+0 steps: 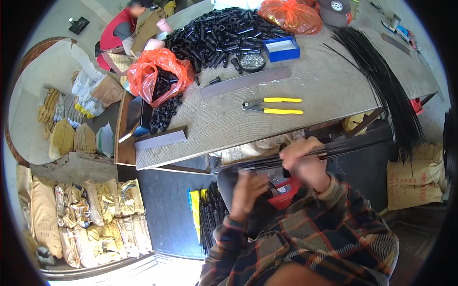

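My right hand is closed round a bundle of thin black rods, held level in front of the table's near edge. The rods run out to both sides of the fist and are smeared by motion. My left hand is just below the bundle's left end, above my knee. Its fingers are blurred but look apart, with nothing seen in them. On the table beyond lie cutting pliers with yellow handles. A larger bunch of black rods hangs over the table's right edge.
The table bears a heap of black tubular parts, an orange-red bag, a blue box, a dish of small pieces and a metal strip. Stacked sacks stand at left. A person sits far left.
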Demonstrator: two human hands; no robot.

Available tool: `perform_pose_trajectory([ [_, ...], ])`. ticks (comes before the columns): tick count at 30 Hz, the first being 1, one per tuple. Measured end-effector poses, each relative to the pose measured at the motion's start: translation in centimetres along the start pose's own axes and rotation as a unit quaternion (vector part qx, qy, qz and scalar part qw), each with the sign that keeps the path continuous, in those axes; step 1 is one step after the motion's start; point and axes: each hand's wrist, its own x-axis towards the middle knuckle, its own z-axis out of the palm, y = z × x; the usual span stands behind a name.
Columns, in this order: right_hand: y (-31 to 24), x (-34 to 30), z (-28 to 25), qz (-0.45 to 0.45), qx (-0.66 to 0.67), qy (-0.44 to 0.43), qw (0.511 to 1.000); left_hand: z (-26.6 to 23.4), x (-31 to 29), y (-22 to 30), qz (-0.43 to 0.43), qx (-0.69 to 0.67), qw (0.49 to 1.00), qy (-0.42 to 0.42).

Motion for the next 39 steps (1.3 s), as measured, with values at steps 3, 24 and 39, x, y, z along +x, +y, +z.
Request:
perform_pose_trajectory([
  [3, 1.9, 0.0, -0.7, 0.031, -0.169, -0.101, 0.980, 5.2, -1.9, 1.8, 0.177, 0.145, 0.973, -0.005],
  [24, 1.3, 1.8, 6.3, 0.111, -0.256, -0.088, 0.956, 6.9, -5.4, 6.2, 0.413, 0.094, 0.905, 0.035],
  [39, 24.7, 23.1, 7.5, -0.020, -0.655, -0.206, 0.727, 1.8, -4.5, 7.2, 0.357, 0.049, 0.929, -0.080],
])
